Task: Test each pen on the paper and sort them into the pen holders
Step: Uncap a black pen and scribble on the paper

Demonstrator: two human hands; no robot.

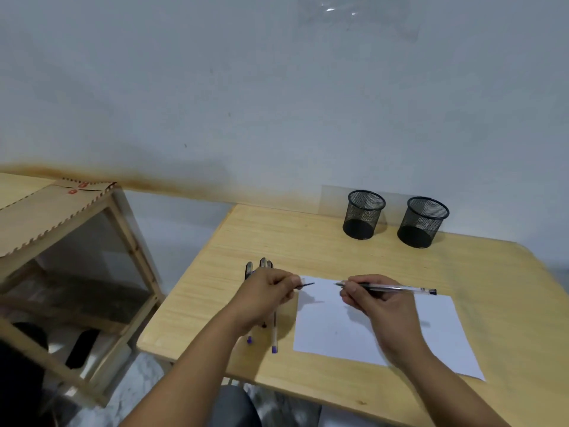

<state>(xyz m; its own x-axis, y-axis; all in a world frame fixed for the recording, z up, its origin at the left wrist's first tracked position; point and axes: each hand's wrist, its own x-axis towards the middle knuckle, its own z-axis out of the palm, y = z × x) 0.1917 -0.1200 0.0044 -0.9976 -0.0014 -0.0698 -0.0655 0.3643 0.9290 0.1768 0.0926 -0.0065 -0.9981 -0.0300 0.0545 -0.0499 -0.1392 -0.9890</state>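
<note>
My right hand [374,300] grips a clear-barrelled pen [397,288] above the white paper [431,334], its bare tip pointing left. My left hand [266,292] pinches the pen's cap [304,285] just left of that tip, a small gap between them. Several more pens [274,337] lie side by side on the table under and behind my left hand, partly hidden by it. Two black mesh pen holders [365,215] [423,223] stand upright at the back of the table; no pens show in them.
The light wooden table [323,251] stands against a white wall. A wooden-framed cabinet [77,272] with a brown envelope on top stands to the left, with a gap of floor between it and the table.
</note>
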